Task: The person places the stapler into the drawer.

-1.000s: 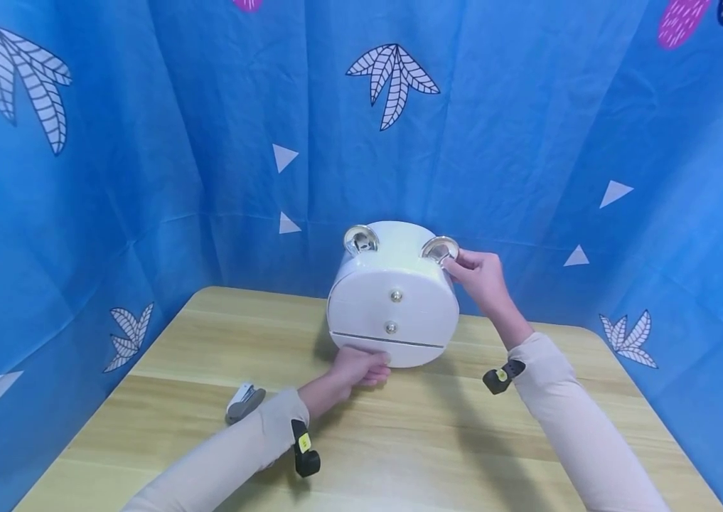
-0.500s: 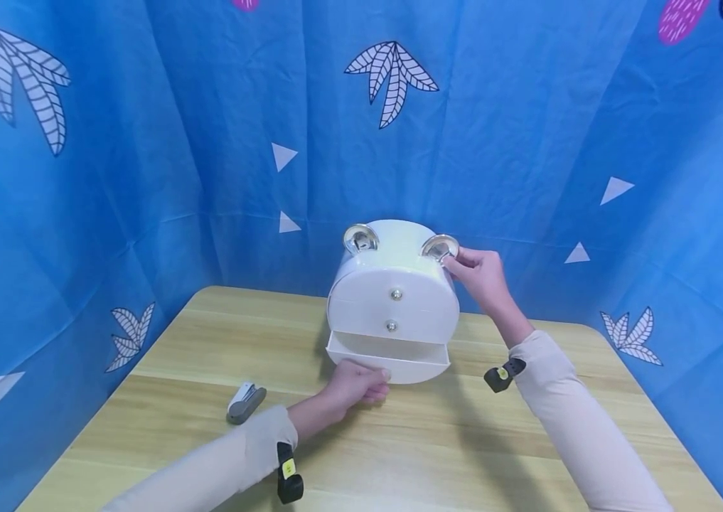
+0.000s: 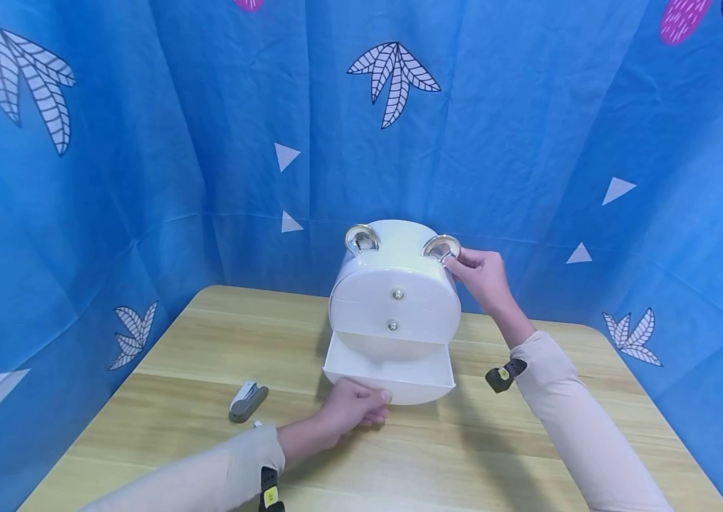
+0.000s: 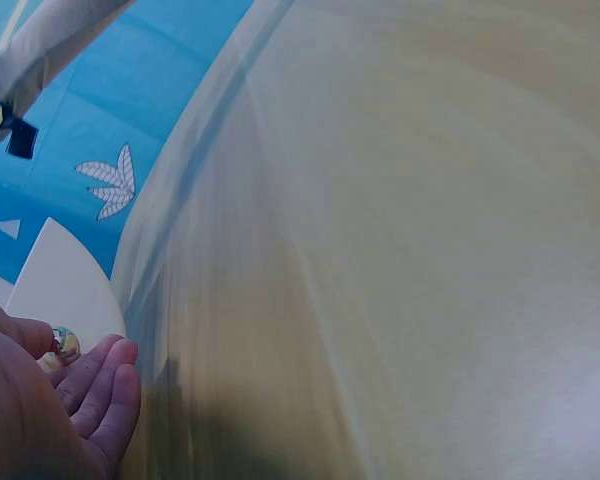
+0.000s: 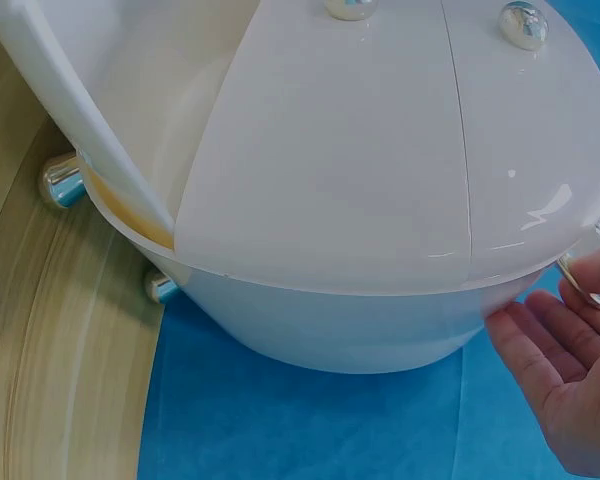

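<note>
A rounded white drawer box [image 3: 393,309] with shiny gold ears stands at the back of the table. Its bottom drawer [image 3: 412,393] is pulled out, and the white inside shows. My left hand [image 3: 353,407] is at the front of this drawer; in the left wrist view, thumb and fingers pinch its small gold knob [image 4: 67,345]. My right hand [image 3: 481,279] pinches the box's right ear [image 3: 441,247] between thumb and fingers. The two upper drawers, with gold knobs [image 5: 523,25], are closed in the right wrist view.
A grey and white stapler [image 3: 249,402] lies on the wooden table [image 3: 463,455], left of my left forearm. Close by, a small white thing [image 3: 257,424] is mostly hidden by the sleeve. Blue patterned curtain [image 3: 502,142] surrounds the table's back and sides.
The bottom drawer has slid out toward me from nearly closed, with my left hand pulling back along with it. My right hand has stayed on the ear.
</note>
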`<state>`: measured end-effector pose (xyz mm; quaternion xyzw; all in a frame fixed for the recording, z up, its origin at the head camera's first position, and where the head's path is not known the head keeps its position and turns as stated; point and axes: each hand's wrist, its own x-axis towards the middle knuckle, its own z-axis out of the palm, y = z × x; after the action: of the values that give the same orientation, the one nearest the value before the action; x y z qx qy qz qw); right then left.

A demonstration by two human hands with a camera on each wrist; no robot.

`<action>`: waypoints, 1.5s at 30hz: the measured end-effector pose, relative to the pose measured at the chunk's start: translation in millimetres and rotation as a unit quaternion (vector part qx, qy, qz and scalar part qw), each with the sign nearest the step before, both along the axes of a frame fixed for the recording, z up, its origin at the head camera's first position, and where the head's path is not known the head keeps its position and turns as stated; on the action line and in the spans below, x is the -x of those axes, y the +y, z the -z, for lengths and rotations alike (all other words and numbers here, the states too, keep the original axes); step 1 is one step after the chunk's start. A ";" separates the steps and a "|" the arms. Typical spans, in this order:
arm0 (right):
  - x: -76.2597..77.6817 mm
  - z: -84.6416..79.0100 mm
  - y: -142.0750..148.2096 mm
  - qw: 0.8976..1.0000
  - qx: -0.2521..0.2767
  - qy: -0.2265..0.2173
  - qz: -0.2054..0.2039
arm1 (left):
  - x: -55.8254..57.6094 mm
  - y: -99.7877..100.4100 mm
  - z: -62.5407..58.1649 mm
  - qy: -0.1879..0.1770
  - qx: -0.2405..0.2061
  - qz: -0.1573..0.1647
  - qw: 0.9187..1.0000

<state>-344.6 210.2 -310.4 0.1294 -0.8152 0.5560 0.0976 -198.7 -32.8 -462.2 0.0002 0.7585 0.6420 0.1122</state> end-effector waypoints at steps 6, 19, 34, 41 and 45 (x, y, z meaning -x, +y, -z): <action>-0.4 0.6 1.1 1.000 -0.004 -0.001 0.005 | -10.8 -0.1 1.5 0.006 0.006 0.013 1.000; -1.1 2.8 2.8 1.000 -0.002 -0.006 0.001 | -3.8 -38.5 -23.8 0.011 0.077 0.149 0.986; 1.4 4.9 4.1 1.000 -0.012 0.011 0.009 | 20.2 -141.7 -75.7 0.093 0.256 0.109 0.956; 0.9 3.5 2.5 1.000 -0.022 0.011 0.007 | 23.4 -179.9 -62.9 0.082 0.320 0.091 0.939; 0.5 2.8 1.7 1.000 -0.028 0.007 0.007 | 21.7 -193.7 -54.9 0.069 0.339 0.114 0.931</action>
<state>-345.2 211.9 -313.2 0.1307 -0.8304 0.5316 0.1037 -220.3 -226.4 -407.3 0.0930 0.9316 0.3281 0.1255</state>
